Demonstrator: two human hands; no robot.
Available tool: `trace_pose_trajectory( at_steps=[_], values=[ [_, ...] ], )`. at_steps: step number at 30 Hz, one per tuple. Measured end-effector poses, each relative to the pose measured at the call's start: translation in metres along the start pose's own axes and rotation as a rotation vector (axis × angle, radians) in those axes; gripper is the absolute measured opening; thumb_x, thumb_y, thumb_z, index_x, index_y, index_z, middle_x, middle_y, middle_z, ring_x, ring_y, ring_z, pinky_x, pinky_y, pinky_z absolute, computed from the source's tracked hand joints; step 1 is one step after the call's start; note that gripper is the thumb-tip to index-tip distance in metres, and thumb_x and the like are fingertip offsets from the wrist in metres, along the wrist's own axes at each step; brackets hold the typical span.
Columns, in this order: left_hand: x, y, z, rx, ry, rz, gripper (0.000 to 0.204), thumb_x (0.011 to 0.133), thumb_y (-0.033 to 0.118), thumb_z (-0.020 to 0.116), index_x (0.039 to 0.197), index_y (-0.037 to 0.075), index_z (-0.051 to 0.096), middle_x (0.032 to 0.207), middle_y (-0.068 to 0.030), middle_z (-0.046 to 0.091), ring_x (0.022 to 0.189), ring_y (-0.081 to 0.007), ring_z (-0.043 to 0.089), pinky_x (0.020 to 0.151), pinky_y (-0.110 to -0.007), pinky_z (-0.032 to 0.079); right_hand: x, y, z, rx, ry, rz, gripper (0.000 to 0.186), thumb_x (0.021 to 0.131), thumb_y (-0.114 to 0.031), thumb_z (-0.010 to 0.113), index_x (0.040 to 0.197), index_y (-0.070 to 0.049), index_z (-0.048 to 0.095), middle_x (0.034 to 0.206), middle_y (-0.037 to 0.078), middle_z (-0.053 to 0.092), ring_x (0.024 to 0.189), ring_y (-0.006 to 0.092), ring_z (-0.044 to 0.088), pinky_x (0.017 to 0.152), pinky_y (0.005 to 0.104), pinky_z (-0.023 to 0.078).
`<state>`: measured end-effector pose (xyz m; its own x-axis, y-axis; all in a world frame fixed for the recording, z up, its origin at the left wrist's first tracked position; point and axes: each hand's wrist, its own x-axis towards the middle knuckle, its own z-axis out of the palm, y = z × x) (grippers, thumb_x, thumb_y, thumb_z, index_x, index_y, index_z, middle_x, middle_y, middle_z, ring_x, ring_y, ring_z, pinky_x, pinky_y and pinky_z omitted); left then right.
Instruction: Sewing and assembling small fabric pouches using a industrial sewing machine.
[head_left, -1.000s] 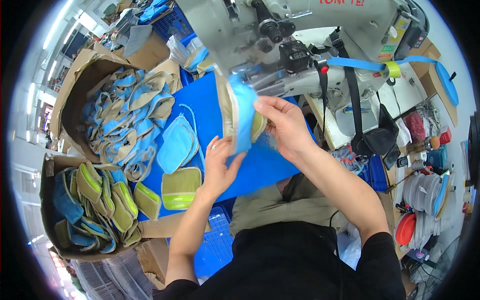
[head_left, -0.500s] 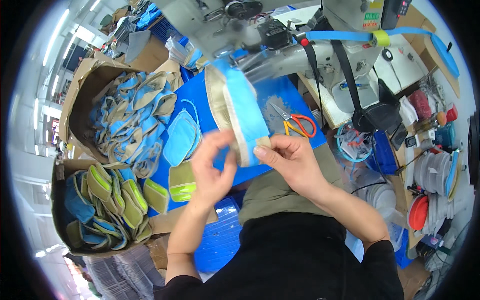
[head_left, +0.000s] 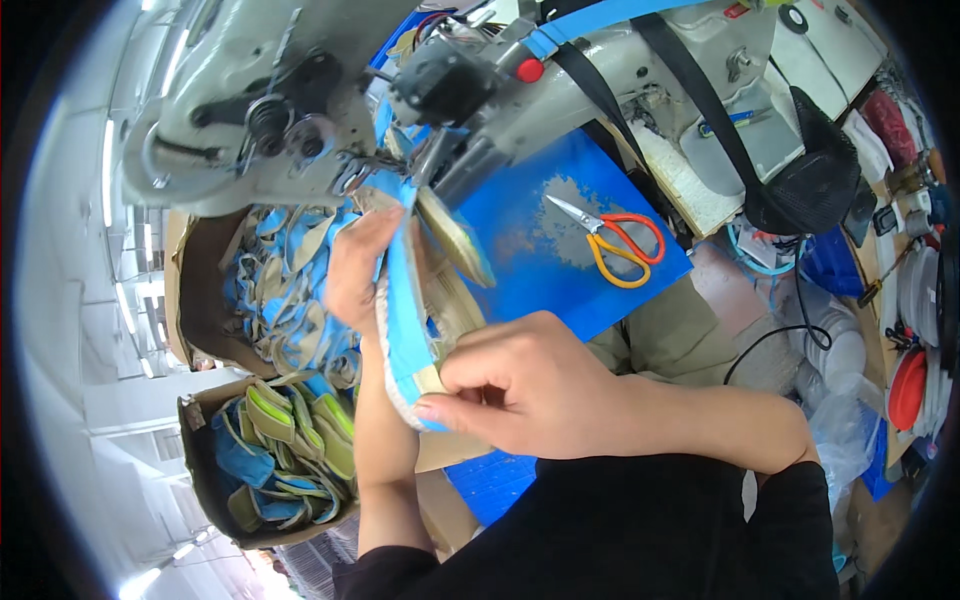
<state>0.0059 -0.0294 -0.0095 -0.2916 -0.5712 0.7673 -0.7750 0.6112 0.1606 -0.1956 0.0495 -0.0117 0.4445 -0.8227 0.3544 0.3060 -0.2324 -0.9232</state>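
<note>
Right hand (head_left: 535, 385) pinched the lower end of the blue-and-beige fabric piece (head_left: 405, 325), which rose beyond those fingertips; left hand (head_left: 358, 265) lay against its upper part, grip not discernible. Judged light, soft, pliable; best held by its edges.

We have room over the blue tabletop (head_left: 565, 300) between the right hand (head_left: 540, 385) and the scissors (head_left: 597, 226); ahead, the sewing machine (head_left: 225, 110) bars our way; black straps (head_left: 700, 112) hang rightward; a filled carton (head_left: 199, 495) stands at left.
</note>
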Motion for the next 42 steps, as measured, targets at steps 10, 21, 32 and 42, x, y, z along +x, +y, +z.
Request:
trace_pose_trajectory(
  at_steps=[10, 21, 32, 42],
  values=[
    [-0.007, 0.003, -0.011, -0.051, -0.023, -0.074, 0.024, 0.081, -0.002, 0.080, 0.105, -0.002, 0.075, 0.099, -0.0139, 0.075, 0.093, -0.0231, 0.072, 0.086, -0.033, 0.056, 0.057, 0.078, -0.026, -0.130, 0.458, 0.023, 0.031, 0.085, -0.012, 0.084, 0.113, -0.005, 0.073, 0.091, 0.002, 0.069, 0.078, 0.0101, 0.063, 0.065, 0.0258, 0.051],
    [0.003, 0.011, -0.007, -0.007, -0.095, 0.182, 0.028, 0.069, 0.006, 0.084, 0.096, 0.002, 0.077, 0.101, -0.0109, 0.077, 0.091, -0.0281, 0.075, 0.077, -0.034, 0.058, 0.053, 0.081, -0.014, -0.002, 0.438, 0.050, 0.017, 0.082, -0.004, 0.079, 0.099, -0.001, 0.075, 0.080, 0.006, 0.067, 0.071, 0.0135, 0.065, 0.065, 0.0270, 0.051],
    [0.007, 0.006, -0.011, 0.045, -0.168, 0.239, 0.028, 0.067, 0.011, 0.079, 0.095, 0.005, 0.078, 0.102, -0.0061, 0.078, 0.092, -0.0226, 0.075, 0.074, -0.031, 0.055, 0.050, 0.085, -0.012, -0.078, 0.449, 0.000, 0.015, 0.080, 0.000, 0.078, 0.094, 0.001, 0.073, 0.081, 0.008, 0.069, 0.075, 0.0159, 0.070, 0.071, 0.0284, 0.055],
    [0.021, -0.021, -0.007, 0.134, -0.165, 0.245, 0.024, 0.070, 0.013, 0.078, 0.094, 0.010, 0.078, 0.100, -0.0026, 0.078, 0.095, -0.0183, 0.074, 0.087, -0.037, 0.050, 0.085, 0.092, -0.009, -0.128, 0.514, 0.040, 0.015, 0.080, 0.001, 0.077, 0.095, 0.000, 0.074, 0.087, 0.009, 0.074, 0.074, 0.0152, 0.070, 0.069, 0.0288, 0.055]
  ],
)
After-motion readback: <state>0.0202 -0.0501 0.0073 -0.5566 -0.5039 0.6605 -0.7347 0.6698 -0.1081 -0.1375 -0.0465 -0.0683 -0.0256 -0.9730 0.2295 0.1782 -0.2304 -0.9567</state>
